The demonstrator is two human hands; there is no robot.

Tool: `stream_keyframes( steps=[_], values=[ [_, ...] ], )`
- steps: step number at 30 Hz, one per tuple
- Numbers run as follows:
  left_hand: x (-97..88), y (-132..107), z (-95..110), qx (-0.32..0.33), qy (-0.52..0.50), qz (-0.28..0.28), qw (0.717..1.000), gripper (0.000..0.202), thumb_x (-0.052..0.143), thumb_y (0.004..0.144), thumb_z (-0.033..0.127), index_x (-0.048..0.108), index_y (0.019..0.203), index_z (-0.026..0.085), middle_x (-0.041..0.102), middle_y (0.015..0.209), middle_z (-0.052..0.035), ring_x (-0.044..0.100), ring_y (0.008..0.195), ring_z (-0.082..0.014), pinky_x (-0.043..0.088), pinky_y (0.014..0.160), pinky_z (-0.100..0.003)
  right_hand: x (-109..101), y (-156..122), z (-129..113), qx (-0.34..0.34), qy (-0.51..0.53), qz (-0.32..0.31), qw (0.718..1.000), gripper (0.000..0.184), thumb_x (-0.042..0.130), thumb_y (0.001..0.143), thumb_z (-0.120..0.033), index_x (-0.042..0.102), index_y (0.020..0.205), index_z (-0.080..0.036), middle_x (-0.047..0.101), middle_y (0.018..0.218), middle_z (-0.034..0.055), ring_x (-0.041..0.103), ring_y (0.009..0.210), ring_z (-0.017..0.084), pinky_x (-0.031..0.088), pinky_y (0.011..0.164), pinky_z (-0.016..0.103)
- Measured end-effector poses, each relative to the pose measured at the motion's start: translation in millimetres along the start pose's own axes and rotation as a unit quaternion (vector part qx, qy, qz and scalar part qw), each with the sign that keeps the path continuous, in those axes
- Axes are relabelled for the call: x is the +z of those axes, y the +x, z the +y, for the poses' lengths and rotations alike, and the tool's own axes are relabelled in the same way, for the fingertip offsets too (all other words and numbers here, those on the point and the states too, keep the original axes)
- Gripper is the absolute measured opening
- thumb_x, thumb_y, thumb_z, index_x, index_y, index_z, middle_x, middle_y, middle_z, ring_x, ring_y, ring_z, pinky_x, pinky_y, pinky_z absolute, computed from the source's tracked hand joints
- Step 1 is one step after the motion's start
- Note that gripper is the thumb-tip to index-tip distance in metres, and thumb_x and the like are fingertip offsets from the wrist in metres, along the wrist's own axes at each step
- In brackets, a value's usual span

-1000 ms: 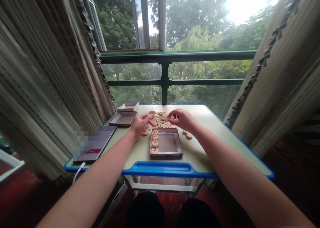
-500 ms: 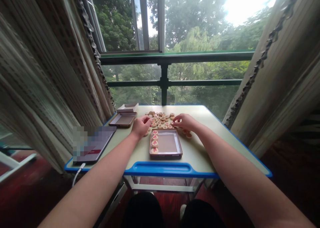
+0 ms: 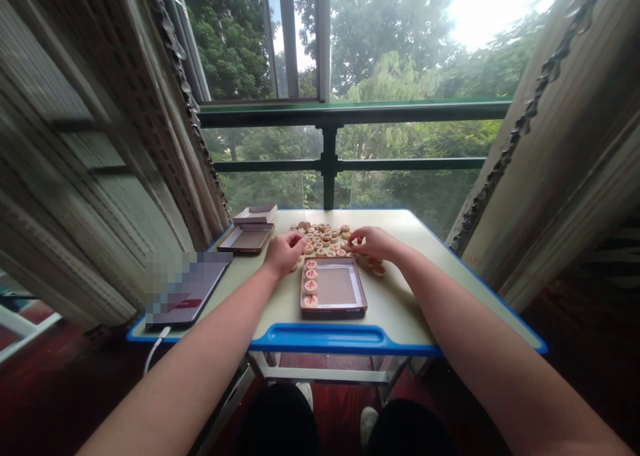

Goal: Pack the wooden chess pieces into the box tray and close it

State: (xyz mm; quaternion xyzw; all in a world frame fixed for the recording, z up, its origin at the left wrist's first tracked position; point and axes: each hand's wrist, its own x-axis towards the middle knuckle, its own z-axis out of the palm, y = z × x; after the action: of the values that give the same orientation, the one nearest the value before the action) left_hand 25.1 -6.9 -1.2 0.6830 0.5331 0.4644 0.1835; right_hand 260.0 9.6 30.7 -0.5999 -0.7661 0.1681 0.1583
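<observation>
Many round wooden Chinese chess pieces (image 3: 327, 237) lie loosely heaped toward the back of the table. At the heap's left side, my left hand (image 3: 285, 253) is closed, thumb against forefinger; whatever is in the pinch is hidden. On the heap's other side, my right hand (image 3: 379, 243) has its fingertips bent down around a piece at the edge. Between my forearms sits a shallow open box (image 3: 334, 315). Pieces with red characters (image 3: 311, 287) form a column along its left wall, and the rest of its bottom is bare.
At the back left stand an open box tray (image 3: 246, 238) and a pale box lid (image 3: 256, 214). A closed laptop (image 3: 203, 289) with a white cable (image 3: 157, 344) lies at the left edge. Blue trim (image 3: 325, 337) borders the table. Curtains (image 3: 540, 149) hang on both sides.
Both hands stay at the heap, with only slight finger movement. The right hand sits a touch farther right. The left curtain has shifted, and the view has moved a little.
</observation>
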Motion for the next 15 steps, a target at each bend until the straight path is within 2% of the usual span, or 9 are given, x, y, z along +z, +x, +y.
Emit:
stream_keyframes(
  steps=[10,15],
  values=[
    [0.2,1.7,-2.3,-0.004,0.002,0.001,1.0,0.03,0.052,0.072,0.043,0.064,0.07,0.016,0.062,0.055,-0.0003,0.054,0.05,-0.0125,0.04,0.052,-0.023,-5.5,-1.5,-0.4,0.02,0.0,-0.034,0.999,0.028,0.064,0.07,-0.027,0.069,0.096,-0.02,0.063,0.092,0.0044,0.053,0.053,0.007,0.041,0.045,0.017],
    [2.6,2.5,-4.4,0.007,0.017,0.005,1.0,0.027,0.053,0.072,0.041,0.064,0.069,0.016,0.062,0.055,-0.0003,0.055,0.053,-0.0131,0.04,0.054,-0.023,-6.7,-1.6,-1.0,0.01,-0.005,-0.022,1.0,0.029,0.063,0.069,-0.026,0.069,0.098,-0.02,0.065,0.091,0.0049,0.056,0.06,0.01,0.042,0.049,0.018]
  ],
)
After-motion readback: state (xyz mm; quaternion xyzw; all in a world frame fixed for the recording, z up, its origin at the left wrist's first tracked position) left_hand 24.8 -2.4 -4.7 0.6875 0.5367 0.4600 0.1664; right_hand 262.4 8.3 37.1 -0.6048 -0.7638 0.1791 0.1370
